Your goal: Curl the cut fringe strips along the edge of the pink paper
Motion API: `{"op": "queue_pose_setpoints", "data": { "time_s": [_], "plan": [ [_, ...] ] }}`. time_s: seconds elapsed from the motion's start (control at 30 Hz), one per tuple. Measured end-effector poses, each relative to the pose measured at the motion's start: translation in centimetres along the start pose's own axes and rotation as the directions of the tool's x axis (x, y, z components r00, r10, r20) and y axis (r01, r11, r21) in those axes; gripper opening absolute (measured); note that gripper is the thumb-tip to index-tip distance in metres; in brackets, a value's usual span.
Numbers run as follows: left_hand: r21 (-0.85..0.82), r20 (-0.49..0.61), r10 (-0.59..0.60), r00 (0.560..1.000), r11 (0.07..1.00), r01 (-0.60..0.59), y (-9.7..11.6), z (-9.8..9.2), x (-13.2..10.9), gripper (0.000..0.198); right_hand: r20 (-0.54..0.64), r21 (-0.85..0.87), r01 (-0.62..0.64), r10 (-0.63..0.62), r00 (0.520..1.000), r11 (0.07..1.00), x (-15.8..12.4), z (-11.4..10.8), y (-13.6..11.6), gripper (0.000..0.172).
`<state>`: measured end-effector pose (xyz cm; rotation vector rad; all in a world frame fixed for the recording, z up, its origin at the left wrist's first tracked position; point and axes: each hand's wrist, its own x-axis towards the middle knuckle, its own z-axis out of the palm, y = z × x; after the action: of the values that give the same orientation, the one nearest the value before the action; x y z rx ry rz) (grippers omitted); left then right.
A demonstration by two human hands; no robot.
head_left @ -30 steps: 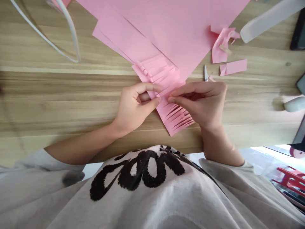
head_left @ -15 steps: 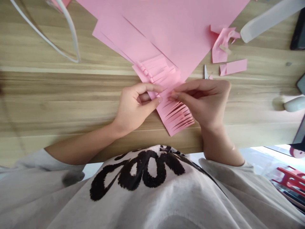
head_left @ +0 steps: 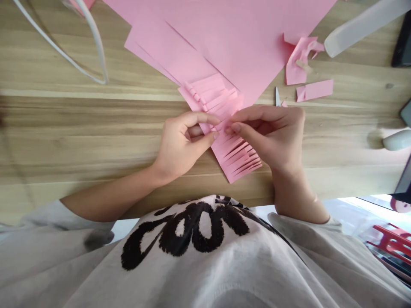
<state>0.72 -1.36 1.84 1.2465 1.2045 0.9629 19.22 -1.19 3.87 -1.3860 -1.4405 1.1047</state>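
A strip of pink paper (head_left: pixel 221 149) with fringe cut along its right side lies slantwise on the wooden table. Fringe strands in its upper part are folded over toward the left edge; the lower strands lie flat. My left hand (head_left: pixel 183 145) grips the strip at its left edge, thumb and fingers around the middle. Thumb and forefinger of my right hand (head_left: pixel 269 132) are pinched on a strand of the fringe, close to my left fingertips. The pinched end itself is mostly hidden by the fingers.
Large pink sheets (head_left: pixel 244 38) lie beyond the strip. At the right are crumpled pink scraps (head_left: pixel 297 64), a small pink piece (head_left: pixel 316 90), a pointed metal tip (head_left: pixel 277 96) and a whitish long object (head_left: pixel 362 30). A white cable (head_left: pixel 96 38) loops at the upper left.
My right hand has shifted slightly left, its pinch closer to my left fingertips. My left hand and the paper strip look unmoved.
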Motion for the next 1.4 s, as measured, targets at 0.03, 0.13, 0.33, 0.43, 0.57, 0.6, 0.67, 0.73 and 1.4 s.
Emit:
{"op": "queue_pose_setpoints", "data": {
  "time_s": [0.03,0.13,0.33,0.43,0.57,0.6,0.67,0.73,1.4],
  "plan": [
    [-0.01,-0.006,0.007,1.0,1.0,-0.007,0.0,0.0,0.0,0.021,0.008,0.016,0.0,0.0,1.0,1.0,0.0,0.0,0.0,0.016],
    [-0.041,-0.018,0.027,0.999,0.999,-0.027,0.1,0.1,0.0,0.021,0.01,0.025,-0.011,0.011,1.0,1.0,-0.1,-0.1,0.2,0.017],
    [-0.041,-0.005,0.062,0.998,0.997,-0.062,0.0,0.1,0.0,0.023,-0.014,-0.006,-0.017,0.017,1.0,1.0,0.0,-0.2,0.5,0.018],
    [-0.03,-0.004,0.047,0.999,0.998,-0.048,0.0,0.1,-0.1,0.021,0.013,-0.027,0.01,-0.01,1.0,1.0,0.0,-0.2,0.6,0.017],
    [-0.057,-0.009,0.077,0.997,0.995,-0.077,-0.4,0.1,-0.1,0.02,0.021,-0.005,-0.016,0.016,1.0,1.0,0.0,0.0,0.5,0.013],
    [-0.075,-0.009,0.086,0.996,0.993,-0.086,-0.5,0.1,-0.1,0.02,0.022,0.01,-0.036,0.036,0.999,0.999,0.0,0.0,0.4,0.013],
    [-0.103,-0.009,0.087,0.996,0.991,-0.087,-0.8,0.1,0.0,0.02,0.026,0.028,-0.066,0.065,0.998,0.997,0.0,0.0,0.2,0.013],
    [-0.115,-0.007,0.078,0.997,0.99,-0.078,-1.0,0.1,0.0,0.02,0.03,0.025,-0.074,0.073,0.997,0.997,0.0,0.0,0.0,0.013],
    [-0.032,-0.008,0.095,0.995,0.995,-0.095,-1.3,0.0,-0.1,0.017,-0.036,0.002,-0.036,0.036,0.999,0.999,-0.2,0.0,-0.2,0.022]
  ]
}}
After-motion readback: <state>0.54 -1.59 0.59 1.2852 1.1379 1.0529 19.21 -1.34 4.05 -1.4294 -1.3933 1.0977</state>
